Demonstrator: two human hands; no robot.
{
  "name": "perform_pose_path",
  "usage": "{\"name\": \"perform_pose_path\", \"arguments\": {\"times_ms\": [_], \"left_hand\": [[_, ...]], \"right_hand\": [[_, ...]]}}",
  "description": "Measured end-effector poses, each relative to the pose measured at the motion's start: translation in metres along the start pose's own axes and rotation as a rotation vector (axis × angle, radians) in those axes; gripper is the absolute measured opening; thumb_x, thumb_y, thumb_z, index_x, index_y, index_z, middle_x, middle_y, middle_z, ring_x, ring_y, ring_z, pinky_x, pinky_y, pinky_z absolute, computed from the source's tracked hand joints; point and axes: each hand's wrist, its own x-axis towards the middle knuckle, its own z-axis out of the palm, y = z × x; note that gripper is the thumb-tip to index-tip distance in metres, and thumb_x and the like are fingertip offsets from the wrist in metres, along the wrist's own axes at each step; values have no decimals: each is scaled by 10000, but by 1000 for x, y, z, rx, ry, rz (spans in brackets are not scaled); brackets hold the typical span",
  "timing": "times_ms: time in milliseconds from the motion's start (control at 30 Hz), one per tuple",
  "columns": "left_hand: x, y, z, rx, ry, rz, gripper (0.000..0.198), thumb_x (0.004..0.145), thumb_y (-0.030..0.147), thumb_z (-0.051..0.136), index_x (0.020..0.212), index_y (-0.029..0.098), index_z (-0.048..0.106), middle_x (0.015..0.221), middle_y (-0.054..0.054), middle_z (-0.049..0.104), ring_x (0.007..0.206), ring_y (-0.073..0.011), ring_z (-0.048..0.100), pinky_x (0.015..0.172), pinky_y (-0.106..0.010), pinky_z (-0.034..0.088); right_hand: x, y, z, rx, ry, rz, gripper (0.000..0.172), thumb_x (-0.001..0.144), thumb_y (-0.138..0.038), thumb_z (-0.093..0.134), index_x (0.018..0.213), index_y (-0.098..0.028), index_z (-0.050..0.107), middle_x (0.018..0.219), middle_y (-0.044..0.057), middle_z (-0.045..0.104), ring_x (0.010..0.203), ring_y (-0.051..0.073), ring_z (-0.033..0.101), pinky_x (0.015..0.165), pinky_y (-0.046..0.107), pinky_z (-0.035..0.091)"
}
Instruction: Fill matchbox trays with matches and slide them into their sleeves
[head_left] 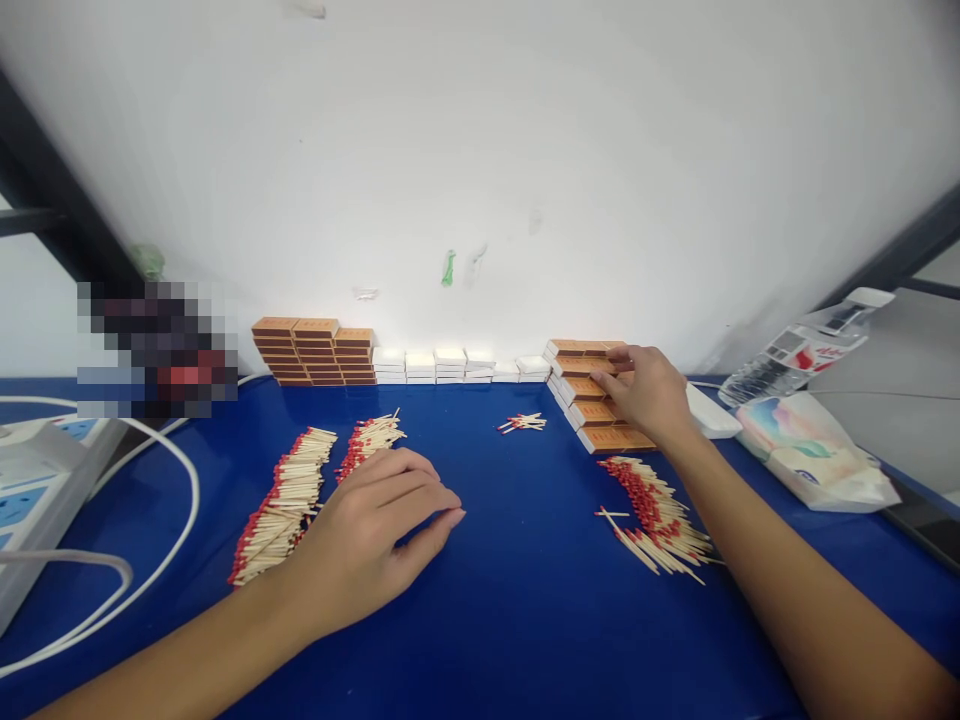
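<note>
My right hand (651, 395) is at the stepped stack of orange-topped matchboxes (615, 438) by the wall. Its thumb and fingers close on a matchbox (581, 366) in the upper part of that stack; the hand hides the box's right end. Over the blue table my left hand (379, 525) hovers beside a pile of red-tipped matches (375, 437). Its thumb tip meets the index fingertip, and nothing shows between them. A second row of matches (289, 495) lies to its left, partly covered by the wrist. Below the right stack is another match pile (660, 510).
Brown-sided matchboxes (315, 350) are stacked at the back left. White box trays (450, 365) line the wall between the stacks, with a few loose matches (523, 423) before them. At right are a tissue pack (814, 455) and plastic bottle (806, 350); at left, a power strip (52, 490) and white cable (193, 490).
</note>
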Motion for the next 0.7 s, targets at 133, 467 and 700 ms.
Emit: {"name": "perform_pose_path", "arguments": {"times_ms": [133, 467, 700], "left_hand": [[0, 0, 0, -3, 0, 1, 108, 990, 115, 747, 1039, 209, 731, 904, 7, 797, 967, -190, 744, 946, -333, 627], [-1, -1, 0, -4, -8, 1, 94, 999, 124, 739, 1038, 209, 734, 906, 10, 797, 962, -181, 737, 950, -338, 633], [-1, 0, 0, -5, -14, 1, 108, 995, 120, 739, 1042, 218, 736, 892, 5, 799, 947, -189, 746, 938, -347, 642]], "right_hand": [[0, -1, 1, -52, -8, 14, 379, 968, -470, 652, 1247, -217, 703, 1281, 177, 733, 1194, 401, 686, 995, 595, 513], [0, -1, 1, -65, 18, 12, 364, 960, -479, 652, 1205, -218, 718, 1263, 175, 748, 1198, 398, 690, 1003, 601, 524], [-1, -4, -1, -84, 3, 29, 371, 960, -490, 654, 1201, -216, 722, 1268, 174, 738, 1116, 383, 720, 972, 600, 541]]}}
